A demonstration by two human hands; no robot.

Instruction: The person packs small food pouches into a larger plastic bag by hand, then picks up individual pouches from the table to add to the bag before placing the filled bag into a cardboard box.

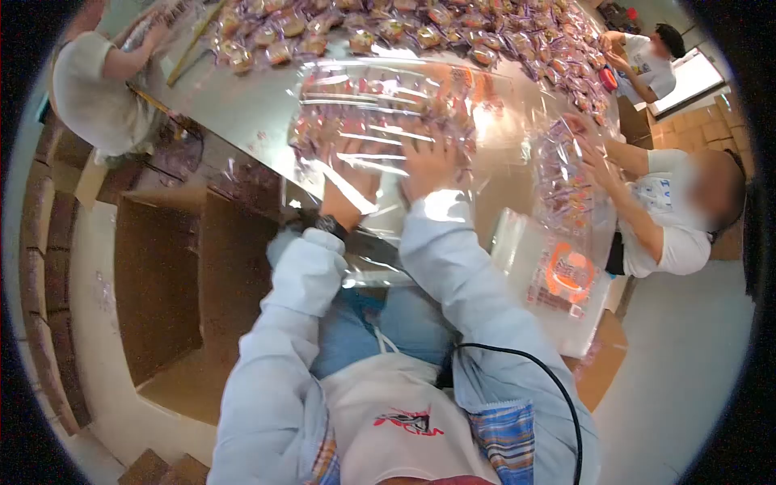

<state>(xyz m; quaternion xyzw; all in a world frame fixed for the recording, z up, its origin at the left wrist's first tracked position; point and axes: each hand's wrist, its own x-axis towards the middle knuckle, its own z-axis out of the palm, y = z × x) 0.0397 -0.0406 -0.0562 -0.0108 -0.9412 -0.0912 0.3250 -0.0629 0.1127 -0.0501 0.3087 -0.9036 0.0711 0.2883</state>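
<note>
A large clear plastic bag [380, 105] filled with rows of small wrapped items lies on the table in front of me, its loose end hanging toward my lap. My left hand [352, 182], with a dark watch at the wrist, is at the bag's near side, partly under shiny film. Beside it, my right hand [428, 166] rests with fingers spread against the packed items. Glare on the film hides part of my left fingers, and whether that hand pinches the film is unclear.
Loose wrapped items [388, 28] cover the table's far side. At right, a co-worker [671, 202] handles another filled bag [562, 178] beside a stack of flat bags [517, 242]. More people are at far left and far right. An open cardboard box [162, 283] stands at left.
</note>
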